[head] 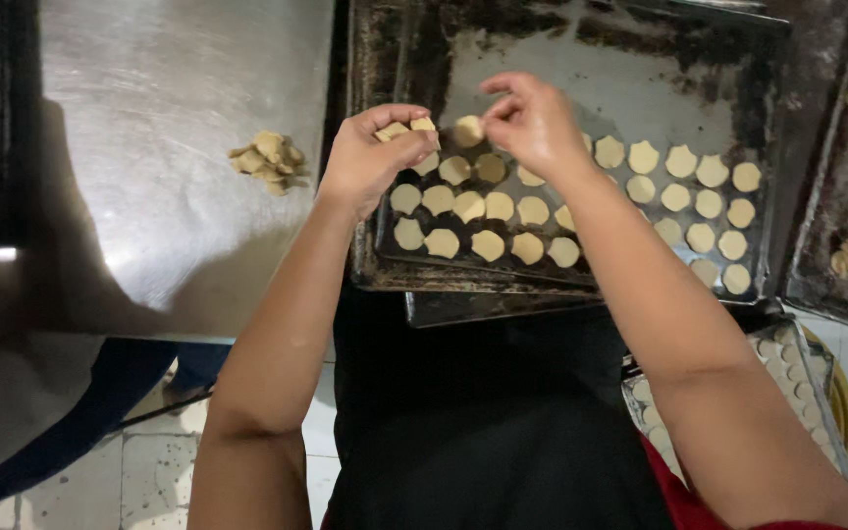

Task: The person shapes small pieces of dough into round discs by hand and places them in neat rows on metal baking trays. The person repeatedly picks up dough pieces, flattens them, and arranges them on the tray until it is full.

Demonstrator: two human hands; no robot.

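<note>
Forearms nearest camera; loose pale dough scraps (pixel 269 160) lie on the steel table at left. Left hand (pixel 370 157) curls round small round dough discs (pixel 422 125); right hand (pixel 532 123) pinches one disc (pixel 468 130) above the dark blackened baking tray (pixel 581 59). Risk: a loose pinch could drop it onto the laid rows, denting them

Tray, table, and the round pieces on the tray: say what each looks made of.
Tray: metal, probably steel, dull and scorched dark at the rim. Table: bare metal, likely stainless, brushed with a soft glare. Rounds: pale raw dough by the look, matte and soft-edged.
</note>
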